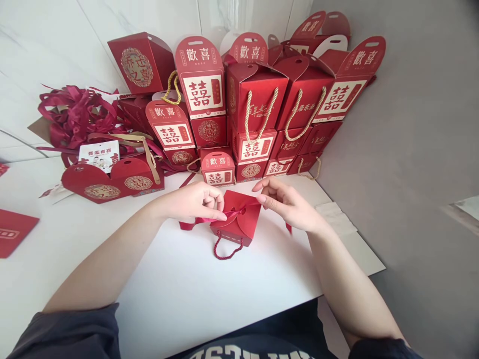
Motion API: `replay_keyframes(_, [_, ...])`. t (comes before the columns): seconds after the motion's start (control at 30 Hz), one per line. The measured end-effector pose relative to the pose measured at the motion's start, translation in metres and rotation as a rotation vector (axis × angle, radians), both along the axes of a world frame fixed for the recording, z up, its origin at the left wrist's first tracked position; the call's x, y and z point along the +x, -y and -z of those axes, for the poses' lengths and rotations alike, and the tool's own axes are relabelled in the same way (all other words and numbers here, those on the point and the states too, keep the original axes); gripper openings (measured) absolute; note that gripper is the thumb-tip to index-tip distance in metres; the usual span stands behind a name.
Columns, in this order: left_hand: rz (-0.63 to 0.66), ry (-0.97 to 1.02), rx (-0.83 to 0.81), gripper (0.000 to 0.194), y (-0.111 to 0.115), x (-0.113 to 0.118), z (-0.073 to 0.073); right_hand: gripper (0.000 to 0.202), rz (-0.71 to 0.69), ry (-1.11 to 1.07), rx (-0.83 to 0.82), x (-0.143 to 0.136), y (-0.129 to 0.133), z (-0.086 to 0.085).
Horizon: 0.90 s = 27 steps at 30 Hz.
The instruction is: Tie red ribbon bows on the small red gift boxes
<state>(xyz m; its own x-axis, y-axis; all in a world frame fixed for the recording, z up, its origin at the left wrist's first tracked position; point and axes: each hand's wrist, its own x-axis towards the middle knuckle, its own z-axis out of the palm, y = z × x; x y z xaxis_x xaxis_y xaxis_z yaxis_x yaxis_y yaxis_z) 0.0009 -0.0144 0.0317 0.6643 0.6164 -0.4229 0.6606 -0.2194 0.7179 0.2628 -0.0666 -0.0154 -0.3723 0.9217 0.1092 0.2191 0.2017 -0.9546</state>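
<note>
A small red gift box (247,230) stands on the white table, its curved top flaps folded together. A dark red ribbon (235,212) runs through the holes in the flaps and is crossed or knotted there; which of these I cannot tell. My left hand (200,202) pinches the ribbon's left side between thumb and curled fingers, with its tail lying to the left. At the box's right, my right hand (286,203) has thumb and fingers closed about the other ribbon end, whose tail hangs below the palm. A twisted dark red cord handle (228,258) droops from the box's near side.
Stacked red boxes (258,94) with gold cord handles line the back wall. At left, an open red box (116,179) sits before a heap of ribbons (77,112). A red flat piece (15,232) lies far left. A grey wall (404,164) bounds the right.
</note>
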Motion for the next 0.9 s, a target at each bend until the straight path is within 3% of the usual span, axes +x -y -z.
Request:
replay_keyframes(0.23, [0.114,0.19,0.436,0.028,-0.001,-0.002,-0.002,0.01,-0.056,-0.027,0.0,-0.01,0.002,0.004])
replay_keyframes(0.57, [0.161,0.122,0.442,0.025,-0.008,-0.008,-0.002,0.01,-0.104,-0.012,-0.051,0.003,0.001,-0.002])
replay_keyframes(0.73, [0.089,0.054,0.515,0.027,-0.003,-0.008,-0.009,0.03,-0.178,0.004,-0.26,0.008,-0.006,-0.001])
replay_keyframes(0.83, [0.037,0.021,0.507,0.031,0.0,-0.008,-0.011,0.044,-0.204,0.018,-0.257,0.005,-0.009,0.0])
replay_keyframes(0.9, [0.004,0.039,0.413,0.033,-0.001,-0.008,-0.01,0.047,-0.201,0.017,-0.222,0.002,-0.009,0.002])
